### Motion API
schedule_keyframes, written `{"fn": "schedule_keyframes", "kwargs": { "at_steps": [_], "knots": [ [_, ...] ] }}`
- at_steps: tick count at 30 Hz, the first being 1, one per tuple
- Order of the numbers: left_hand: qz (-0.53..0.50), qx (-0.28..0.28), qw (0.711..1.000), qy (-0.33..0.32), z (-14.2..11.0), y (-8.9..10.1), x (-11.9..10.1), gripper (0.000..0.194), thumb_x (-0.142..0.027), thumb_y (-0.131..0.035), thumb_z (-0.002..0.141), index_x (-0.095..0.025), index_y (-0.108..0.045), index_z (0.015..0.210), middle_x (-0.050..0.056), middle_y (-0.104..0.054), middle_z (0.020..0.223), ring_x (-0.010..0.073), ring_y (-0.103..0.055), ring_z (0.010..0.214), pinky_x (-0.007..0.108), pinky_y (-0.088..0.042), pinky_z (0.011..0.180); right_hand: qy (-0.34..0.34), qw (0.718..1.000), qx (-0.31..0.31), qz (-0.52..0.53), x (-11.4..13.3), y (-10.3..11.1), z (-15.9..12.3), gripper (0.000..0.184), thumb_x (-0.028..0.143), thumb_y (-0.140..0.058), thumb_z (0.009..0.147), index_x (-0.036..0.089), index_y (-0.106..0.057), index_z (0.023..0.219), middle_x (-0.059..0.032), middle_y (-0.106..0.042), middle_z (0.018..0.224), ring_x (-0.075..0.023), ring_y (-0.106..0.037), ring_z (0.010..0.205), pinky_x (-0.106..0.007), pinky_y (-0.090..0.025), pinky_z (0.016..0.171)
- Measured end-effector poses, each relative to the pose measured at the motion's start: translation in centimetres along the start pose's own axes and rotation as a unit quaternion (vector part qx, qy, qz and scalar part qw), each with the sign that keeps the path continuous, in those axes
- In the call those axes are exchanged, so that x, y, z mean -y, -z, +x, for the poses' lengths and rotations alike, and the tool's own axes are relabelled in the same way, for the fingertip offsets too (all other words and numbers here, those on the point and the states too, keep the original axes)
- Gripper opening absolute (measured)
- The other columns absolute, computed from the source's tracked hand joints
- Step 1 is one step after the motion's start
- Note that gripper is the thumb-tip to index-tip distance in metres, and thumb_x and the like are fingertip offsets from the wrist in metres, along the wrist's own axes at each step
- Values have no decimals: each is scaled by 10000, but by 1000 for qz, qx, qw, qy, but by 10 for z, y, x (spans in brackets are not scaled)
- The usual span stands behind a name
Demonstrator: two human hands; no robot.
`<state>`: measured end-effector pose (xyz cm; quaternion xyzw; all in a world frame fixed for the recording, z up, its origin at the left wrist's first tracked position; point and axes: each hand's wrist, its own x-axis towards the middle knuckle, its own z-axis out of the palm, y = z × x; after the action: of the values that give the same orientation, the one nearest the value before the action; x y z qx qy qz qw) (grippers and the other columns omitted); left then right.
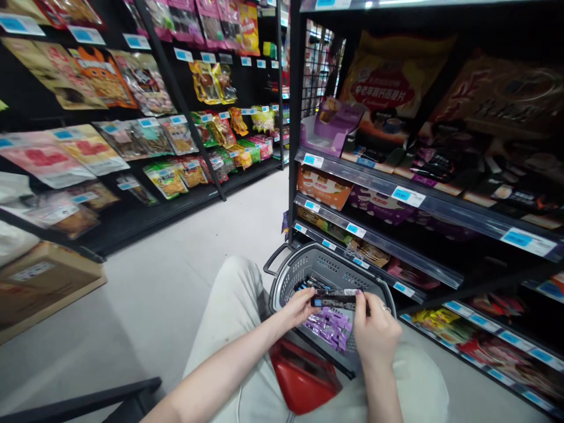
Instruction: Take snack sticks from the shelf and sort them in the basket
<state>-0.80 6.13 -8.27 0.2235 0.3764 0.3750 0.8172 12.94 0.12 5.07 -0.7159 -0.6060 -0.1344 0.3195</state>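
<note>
Left hand (300,306) and right hand (375,329) both pinch a flat dark packet (333,301) by its ends over the grey basket (286,276) (likely light, stiffish, best held edgewise).

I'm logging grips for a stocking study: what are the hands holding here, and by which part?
Both hands hold one flat dark rectangular packet by its short ends: left hand on the left end, right hand on the right.
</note>
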Motion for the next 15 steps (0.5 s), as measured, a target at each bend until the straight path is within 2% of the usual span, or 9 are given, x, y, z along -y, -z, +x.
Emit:
{"fn": "schedule_keyframes", "kwargs": {
  "at_steps": [3, 5, 7, 10, 11, 12, 14, 15],
  "knots": [
    [-35, -4, 998, -43, 4, 0, -5, 261, -330, -634, 608, -115, -507, 682, 10, -542, 643, 84, -527, 535, 212, -469, 487, -73, 997, 4, -34, -11, -5, -5, 296, 347, -382, 804, 153, -594, 736, -46, -606, 585, -136, -524, 496, -225, -307, 496],
    [-24, -21, 997, -70, 6, 0, -9, 283, -340, -651, 581, -107, -500, 638, 1, -527, 589, 84, -517, 503, 213, -462, 458, -154, 988, 12, 8, -19, -12, -10, 322, 390, -380, 792, 153, -590, 739, -46, -603, 551, -150, -540, 498, -224, -324, 489],
    [9, -39, 995, -93, 7, 0, -13, 303, -366, -643, 578, -104, -493, 604, -6, -511, 551, 87, -511, 487, 227, -463, 458, -240, 966, 26, 95, -29, -23, -16, 345, 439, -392, 766, 152, -582, 736, -33, -589, 495, -156, -548, 472, -226, -349, 480],
    [129, -60, 983, -120, 10, 4, -19, 326, -417, -566, 638, -95, -516, 646, 5, -530, 573, 104, -527, 516, 257, -478, 504, -337, 910, 55, 235, -50, -46, -24, 368, 497, -438, 702, 150, -558, 726, -13, -568, 445, -164, -549, 424, -237, -385, 455],
    [212, -69, 967, -124, 11, 7, -23, 344, -433, -494, 690, -90, -530, 700, 19, -552, 608, 110, -540, 541, 260, -480, 525, -361, 889, 64, 272, -60, -54, -28, 372, 511, -460, 675, 152, -547, 722, -8, -566, 445, -169, -552, 418, -244, -394, 445],
    [312, -77, 939, -121, 13, 10, -26, 373, -433, -401, 746, -87, -538, 766, 36, -576, 653, 114, -553, 571, 255, -480, 547, -384, 868, 76, 306, -71, -62, -31, 373, 519, -481, 648, 156, -533, 716, -4, -564, 447, -175, -557, 419, -250, -403, 439],
    [496, -87, 858, -97, 15, 20, -33, 429, -389, -236, 813, -89, -539, 859, 65, -608, 727, 115, -571, 620, 245, -472, 590, -425, 827, 105, 352, -95, -75, -39, 359, 521, -515, 599, 172, -500, 685, 3, -563, 456, -188, -572, 437, -263, -425, 442],
    [560, -85, 820, -80, 16, 24, -36, 440, -364, -203, 820, -95, -549, 859, 73, -618, 735, 119, -578, 634, 248, -466, 614, -441, 812, 129, 360, -107, -81, -44, 340, 513, -522, 587, 183, -480, 657, 2, -568, 465, -194, -582, 454, -269, -437, 454]
  ]
}}
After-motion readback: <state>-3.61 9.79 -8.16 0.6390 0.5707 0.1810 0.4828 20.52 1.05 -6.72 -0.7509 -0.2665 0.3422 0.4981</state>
